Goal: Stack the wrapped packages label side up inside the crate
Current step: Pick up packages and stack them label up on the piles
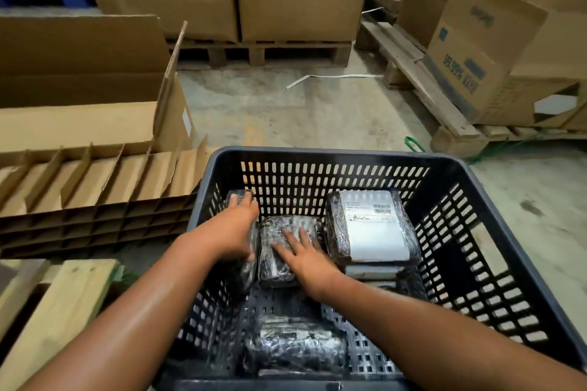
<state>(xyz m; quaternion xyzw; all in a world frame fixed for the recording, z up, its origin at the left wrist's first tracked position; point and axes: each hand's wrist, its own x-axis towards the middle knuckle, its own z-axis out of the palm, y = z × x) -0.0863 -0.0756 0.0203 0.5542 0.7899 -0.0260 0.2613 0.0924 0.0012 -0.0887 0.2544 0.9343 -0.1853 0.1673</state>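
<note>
A dark plastic crate (476,187) with slotted walls holds several packages wrapped in black film. At the crate's left wall my left hand (236,227) grips a package (246,273) that stands on its edge. My right hand (305,259) lies flat, fingers spread, on the middle package (276,232). To the right a short stack (371,225) lies flat with a white label facing up. Another wrapped package (295,343) lies near the crate's front wall, between my forearms.
Flattened cardboard dividers (104,181) and an open carton (79,105) lie left of the crate. Wooden planks (54,311) sit at the lower left. Pallets with cardboard boxes (286,9) stand behind and to the right (495,57). Bare concrete floor (301,111) lies beyond the crate.
</note>
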